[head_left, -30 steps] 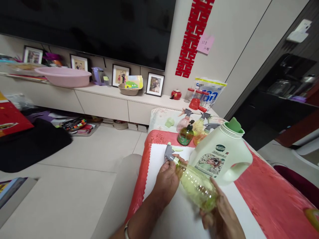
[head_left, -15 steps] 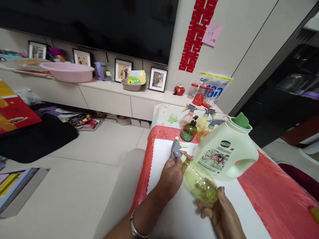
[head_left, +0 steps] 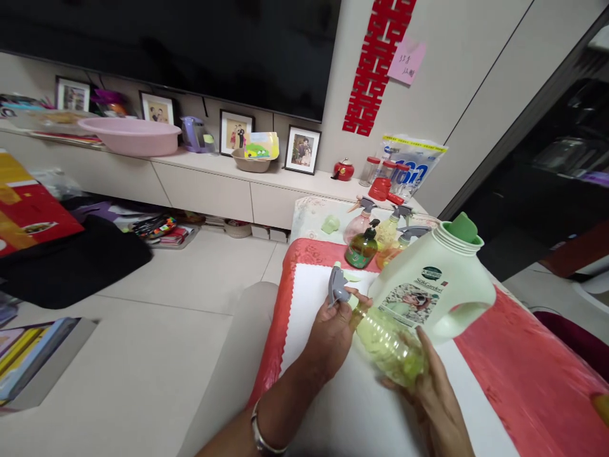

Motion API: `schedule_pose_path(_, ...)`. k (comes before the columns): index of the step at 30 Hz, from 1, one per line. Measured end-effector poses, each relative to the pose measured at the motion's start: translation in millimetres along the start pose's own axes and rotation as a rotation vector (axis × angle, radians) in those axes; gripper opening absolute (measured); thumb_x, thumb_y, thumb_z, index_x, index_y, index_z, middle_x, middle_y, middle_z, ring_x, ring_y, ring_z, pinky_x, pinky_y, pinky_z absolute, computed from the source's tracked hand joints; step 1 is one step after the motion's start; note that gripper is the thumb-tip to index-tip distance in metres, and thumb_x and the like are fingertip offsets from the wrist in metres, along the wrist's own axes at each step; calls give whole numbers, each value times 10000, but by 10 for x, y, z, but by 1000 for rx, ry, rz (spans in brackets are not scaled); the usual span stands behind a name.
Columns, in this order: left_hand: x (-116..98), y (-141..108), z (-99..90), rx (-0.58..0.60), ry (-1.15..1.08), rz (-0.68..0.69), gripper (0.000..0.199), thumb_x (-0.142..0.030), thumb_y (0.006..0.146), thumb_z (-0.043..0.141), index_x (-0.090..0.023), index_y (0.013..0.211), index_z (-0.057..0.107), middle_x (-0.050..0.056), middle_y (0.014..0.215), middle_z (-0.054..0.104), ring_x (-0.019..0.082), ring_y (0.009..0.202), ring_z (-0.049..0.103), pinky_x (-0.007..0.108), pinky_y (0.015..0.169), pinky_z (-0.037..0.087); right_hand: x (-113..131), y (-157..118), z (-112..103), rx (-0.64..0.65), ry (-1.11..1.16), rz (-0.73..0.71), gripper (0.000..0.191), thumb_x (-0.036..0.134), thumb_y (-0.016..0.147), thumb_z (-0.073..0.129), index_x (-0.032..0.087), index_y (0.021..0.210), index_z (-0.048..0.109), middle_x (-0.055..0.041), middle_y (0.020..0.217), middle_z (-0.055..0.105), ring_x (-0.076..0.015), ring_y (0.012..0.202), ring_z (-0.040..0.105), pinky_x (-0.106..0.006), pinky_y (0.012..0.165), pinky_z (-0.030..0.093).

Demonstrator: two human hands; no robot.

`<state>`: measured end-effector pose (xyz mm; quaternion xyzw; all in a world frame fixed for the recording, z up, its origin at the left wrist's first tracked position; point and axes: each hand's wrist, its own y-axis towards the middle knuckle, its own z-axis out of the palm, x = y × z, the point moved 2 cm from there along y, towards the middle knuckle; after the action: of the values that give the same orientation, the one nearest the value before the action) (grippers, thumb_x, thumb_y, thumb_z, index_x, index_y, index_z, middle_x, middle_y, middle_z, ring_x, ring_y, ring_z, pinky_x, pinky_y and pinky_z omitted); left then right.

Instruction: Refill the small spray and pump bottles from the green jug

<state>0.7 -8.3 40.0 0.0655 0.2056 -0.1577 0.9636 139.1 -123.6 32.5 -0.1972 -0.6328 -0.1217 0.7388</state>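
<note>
A clear yellow-green spray bottle (head_left: 387, 339) lies tilted between my hands above the white mat (head_left: 340, 406). My left hand (head_left: 335, 330), with a bracelet at the wrist, is closed around its neck, just below the grey trigger head (head_left: 337, 284). At the lower right, my right hand (head_left: 431, 381) grips the bottle's base, with fingers on both sides; some fingers are hidden under it. Right behind the bottle stands a large pale green jug (head_left: 428, 285) with a green piece (head_left: 462, 227) in its mouth.
At the table's far end stand a dark green pump bottle (head_left: 362, 249) and several spray bottles (head_left: 359, 222), near a small green piece (head_left: 330, 223). The red tablecloth (head_left: 528, 362) shows around the mat. Beyond is a low cabinet (head_left: 204, 190) with a pink basin (head_left: 133, 136).
My right hand has shifted slightly up and right around the bottle's base, and the bottle has turned a little. My left hand keeps its hold at the neck.
</note>
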Motion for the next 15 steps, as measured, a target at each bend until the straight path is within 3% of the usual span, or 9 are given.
schedule_pose_path(1,2,4,-12,-20,-15,-1,281,-296,787,818,-183,987,656,30,1009,672,231,1144,643,491,1204,296,15,-10,-2,-33,-63,-102,898,594,778,777,287,1510,356,-72,1510,381,-285,1315,451,-314,872,544)
schedule_pose_path(3,-4,6,-17,-22,-43,-16,273,-284,789,819,-177,982,657,35,1017,671,233,1151,640,490,1207,295,19,-12,-19,-47,-119,-175,892,537,744,824,259,1482,406,-81,1446,461,-288,1247,508,-301,884,531)
schedule_pose_path(5,-18,-1,6,28,-56,-35,261,-254,779,826,-177,964,659,35,1017,670,245,1168,635,501,1214,281,-11,10,-43,13,-20,-48,789,610,772,771,186,1384,509,-129,1228,610,-243,911,632,-308,735,542)
schedule_pose_path(7,-33,-12,39,82,-48,-27,266,-243,761,839,-179,947,660,30,1009,669,250,1174,631,514,1223,261,-51,25,-38,120,122,187,771,725,836,634,117,1303,556,-157,1032,658,-174,618,574,-305,558,501)
schedule_pose_path(8,-36,-15,51,95,-41,-18,269,-247,753,845,-179,937,662,27,1003,670,247,1163,635,515,1226,254,-63,23,-25,158,159,273,800,762,854,576,96,1296,554,-171,1009,657,-163,575,552,-297,509,478)
schedule_pose_path(9,-37,-15,56,94,-33,-6,268,-250,749,849,-179,929,664,24,1001,669,238,1146,640,513,1227,251,-63,20,-10,166,167,300,821,773,859,558,94,1320,536,-184,1045,649,-174,607,573,-295,506,480)
schedule_pose_path(11,-31,-5,44,64,-22,22,258,-255,757,843,-179,932,670,18,1013,664,216,1113,650,500,1227,256,-37,9,17,116,118,180,830,727,847,625,164,1430,449,-173,1243,588,-230,874,640,-316,644,545)
schedule_pose_path(13,-22,9,16,27,-21,27,255,-258,776,829,-176,960,673,21,1026,659,203,1104,652,480,1224,267,7,-10,28,23,-9,-53,883,619,783,765,261,1494,382,-105,1419,476,-265,1204,542,-330,874,543)
schedule_pose_path(15,-19,18,-6,28,-30,8,267,-268,792,818,-170,994,674,29,1011,665,200,1103,653,456,1219,276,28,-27,20,-36,-128,-187,893,528,723,844,281,1474,429,-65,1455,445,-278,1322,444,-314,980,499)
